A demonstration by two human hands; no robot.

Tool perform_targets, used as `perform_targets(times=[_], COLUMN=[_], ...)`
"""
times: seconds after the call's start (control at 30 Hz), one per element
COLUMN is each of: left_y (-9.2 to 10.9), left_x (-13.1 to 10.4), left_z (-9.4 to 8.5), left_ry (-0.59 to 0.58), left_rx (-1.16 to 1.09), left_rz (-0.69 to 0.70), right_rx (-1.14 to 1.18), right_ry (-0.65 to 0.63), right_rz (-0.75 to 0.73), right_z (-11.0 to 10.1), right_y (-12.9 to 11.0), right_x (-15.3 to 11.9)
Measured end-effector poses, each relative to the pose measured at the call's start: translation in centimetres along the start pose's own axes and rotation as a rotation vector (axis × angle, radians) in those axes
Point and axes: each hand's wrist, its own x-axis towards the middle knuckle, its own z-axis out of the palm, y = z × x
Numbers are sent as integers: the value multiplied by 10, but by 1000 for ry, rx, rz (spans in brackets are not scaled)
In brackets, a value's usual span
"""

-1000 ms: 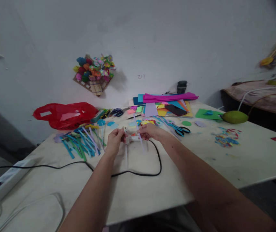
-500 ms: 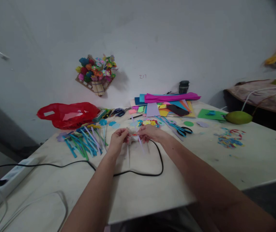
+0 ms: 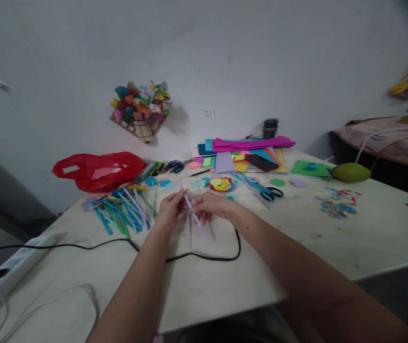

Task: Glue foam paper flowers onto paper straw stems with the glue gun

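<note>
Near the table's middle, a pale lilac paper strip (image 3: 199,225) slants between my two hands. My right hand (image 3: 209,206) pinches this strip with thumb and forefinger. My left hand (image 3: 171,206) is closed just beside it, its fingertips around something small that I cannot make out. Below the hands a thin whitish strip or stick hangs down. Just beyond them lies a layered paper flower (image 3: 221,184) in yellow and red. Strips in blue, green and lilac (image 3: 127,209) lie in a pile left of my left hand.
A black cord (image 3: 214,258) loops in front of my hands. Black-handled scissors (image 3: 272,193) lie to the right. Behind are a red plastic bag (image 3: 100,171) and stacked coloured paper (image 3: 254,144). Paper scraps (image 3: 339,205) and a green fruit-like object (image 3: 351,173) sit further right. A power strip (image 3: 11,262) is at left.
Both hands have shifted slightly left. The lilac strip now crosses between them at a slant, more fully in view, and the paper flower behind is less covered.
</note>
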Motion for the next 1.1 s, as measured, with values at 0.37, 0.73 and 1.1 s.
perform_targets(times=[0.37,0.73,1.1], left_y=[5,7,3], left_x=[1,-6,-5], left_z=[-4,1,0], left_ry=[20,-149,-295], left_rx=[-168,-85,-31], left_rz=[-81,-182,-247], right_rx=[-38,142,-344], right_ry=[0,387,699], right_rz=[-3,-48,-377], right_z=[3,-17,-22], right_y=[-3,4,11], right_x=[-1,9,19])
